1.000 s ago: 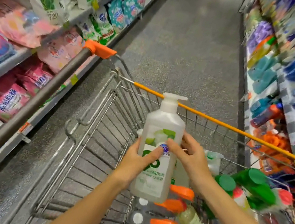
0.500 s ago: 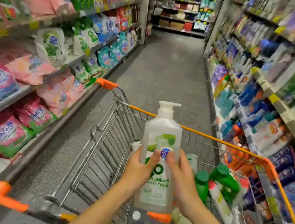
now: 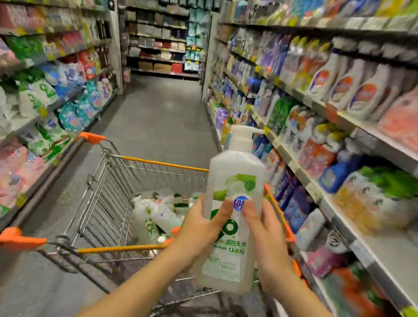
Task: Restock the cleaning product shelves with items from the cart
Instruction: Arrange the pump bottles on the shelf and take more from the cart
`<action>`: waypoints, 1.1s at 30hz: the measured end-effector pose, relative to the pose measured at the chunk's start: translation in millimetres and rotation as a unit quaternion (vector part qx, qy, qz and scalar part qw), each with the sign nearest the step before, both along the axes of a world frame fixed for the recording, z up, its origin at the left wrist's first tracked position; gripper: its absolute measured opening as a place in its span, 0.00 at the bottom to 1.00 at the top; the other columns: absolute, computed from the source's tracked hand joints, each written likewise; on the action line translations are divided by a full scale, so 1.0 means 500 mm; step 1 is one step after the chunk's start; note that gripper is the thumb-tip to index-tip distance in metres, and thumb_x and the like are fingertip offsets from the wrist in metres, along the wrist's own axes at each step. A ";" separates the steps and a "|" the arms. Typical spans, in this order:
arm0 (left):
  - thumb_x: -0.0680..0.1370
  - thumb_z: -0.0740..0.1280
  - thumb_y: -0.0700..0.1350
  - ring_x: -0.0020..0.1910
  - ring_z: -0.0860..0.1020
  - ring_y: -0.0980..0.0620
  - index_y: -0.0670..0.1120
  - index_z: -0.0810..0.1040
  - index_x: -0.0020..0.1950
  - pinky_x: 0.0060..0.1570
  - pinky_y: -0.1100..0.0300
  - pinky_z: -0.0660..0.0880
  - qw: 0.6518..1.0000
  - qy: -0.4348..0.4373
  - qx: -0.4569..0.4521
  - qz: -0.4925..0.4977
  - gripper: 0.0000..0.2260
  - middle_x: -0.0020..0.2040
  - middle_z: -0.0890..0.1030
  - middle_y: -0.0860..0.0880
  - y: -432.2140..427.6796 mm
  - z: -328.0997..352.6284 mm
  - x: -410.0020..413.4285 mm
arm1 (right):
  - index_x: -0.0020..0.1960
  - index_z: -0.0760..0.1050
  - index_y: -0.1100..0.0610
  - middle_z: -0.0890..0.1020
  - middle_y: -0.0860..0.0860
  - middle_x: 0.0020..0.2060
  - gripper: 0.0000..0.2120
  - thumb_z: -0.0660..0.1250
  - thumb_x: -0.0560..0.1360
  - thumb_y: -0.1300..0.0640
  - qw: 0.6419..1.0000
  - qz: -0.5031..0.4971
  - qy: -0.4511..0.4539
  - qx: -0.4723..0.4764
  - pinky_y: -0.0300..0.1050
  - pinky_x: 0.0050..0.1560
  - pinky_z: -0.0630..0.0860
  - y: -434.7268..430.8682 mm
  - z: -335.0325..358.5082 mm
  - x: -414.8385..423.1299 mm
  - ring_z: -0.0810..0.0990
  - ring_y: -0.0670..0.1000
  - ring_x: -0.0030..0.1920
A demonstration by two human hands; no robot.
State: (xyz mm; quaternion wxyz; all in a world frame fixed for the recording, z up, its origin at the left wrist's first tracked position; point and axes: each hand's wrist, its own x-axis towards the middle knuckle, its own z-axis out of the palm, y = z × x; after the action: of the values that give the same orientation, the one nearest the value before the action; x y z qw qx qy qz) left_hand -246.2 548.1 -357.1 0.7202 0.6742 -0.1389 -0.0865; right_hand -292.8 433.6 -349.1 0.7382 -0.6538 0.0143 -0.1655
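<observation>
1. The left grip (image 3: 199, 230), a bare hand, holds the lower left side of the pump bottle (image 3: 238, 167). Its thumb lies across the front label, and its fingers go behind the bottle, where I cannot see them
2. The right grip (image 3: 267, 241) holds the opposite side in the same way, with the thumb on the label near the blue badge. Both grips are closed around this one bottle and carry nothing else
3. The bottle is upright in the air, pump head on top and spout pointing right. It hangs over the right side of the cart (image 3: 162, 163), near the person's end
4. It touches none of the other bottles (image 3: 156, 214), which lie in the cart basket
5. The right shelves (image 3: 386, 254) stand just beside the cart. One level near the person shows a bare stretch of board, but the goods around it are too blurred to read
6. I judge the step to be the carry from cart to shelf: the bottle is picked up but not yet placed. The next move calls for finding the row of the same product, turning right, and setting the bottle down upright with its label to the front. One grip is probably enough for this
7. Half a second ago the bottle was over the middle of the cart, and now it is at the right rim. The hold itself is unchanged, and the view is now higher and shows more of the right shelves
</observation>
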 end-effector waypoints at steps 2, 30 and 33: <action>0.51 0.68 0.79 0.50 0.84 0.50 0.48 0.76 0.58 0.51 0.50 0.81 0.999 -0.014 -0.010 -0.041 0.46 0.52 0.84 0.47 -0.040 0.024 -0.063 | 0.60 0.75 0.53 0.85 0.50 0.51 0.18 0.64 0.72 0.47 0.999 -0.035 -0.007 -0.005 0.44 0.47 0.80 -0.034 0.025 -0.079 0.84 0.50 0.50; 0.64 0.64 0.69 0.47 0.83 0.58 0.54 0.73 0.56 0.43 0.65 0.79 0.838 -0.107 -0.115 -0.522 0.27 0.50 0.83 0.53 -0.506 0.318 -1.039 | 0.61 0.73 0.53 0.84 0.54 0.54 0.20 0.62 0.73 0.45 0.853 -0.506 -0.119 -0.051 0.57 0.53 0.80 -0.299 0.312 -1.180 0.84 0.56 0.53; 0.67 0.68 0.61 0.48 0.82 0.58 0.48 0.69 0.62 0.43 0.64 0.79 0.803 -0.154 -0.130 -0.560 0.28 0.53 0.81 0.49 -0.569 0.379 -1.049 | 0.62 0.73 0.55 0.84 0.56 0.53 0.21 0.62 0.73 0.45 0.839 -0.523 -0.147 -0.046 0.62 0.53 0.79 -0.356 0.367 -1.205 0.84 0.59 0.52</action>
State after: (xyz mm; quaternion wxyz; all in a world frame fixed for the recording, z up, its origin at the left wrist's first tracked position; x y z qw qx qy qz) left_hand -770.7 263.5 -167.4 0.5963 0.3834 -0.6116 -0.3512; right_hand -895.2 255.8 -165.4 0.5046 -0.5505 0.2376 -0.6212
